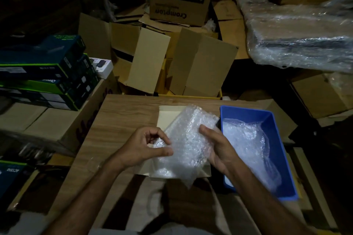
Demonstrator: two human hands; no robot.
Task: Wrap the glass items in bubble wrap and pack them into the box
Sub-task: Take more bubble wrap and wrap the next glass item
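Left hand (150, 148): at about 9 o'clock of the bundle, its fingers (162, 138) pinched narrow on the bubble wrap edge, probably to keep the loose flap from springing back.
Bubble-wrap bundle (188, 143): held between both hands just above the small open box (168, 115) at the bench (122, 120) centre, seemingly so it could drop straight in.
Right hand (217, 147): at 3 o'clock of the bundle, fingers curled round its side, supporting the weight.
Blue tray (267, 120): at 3 o'clock on the bench, holding more crumpled wrap within reach.
Hidden: the glass item itself could not be made out through the wrap; the box's interior was mostly covered; the room was dim.
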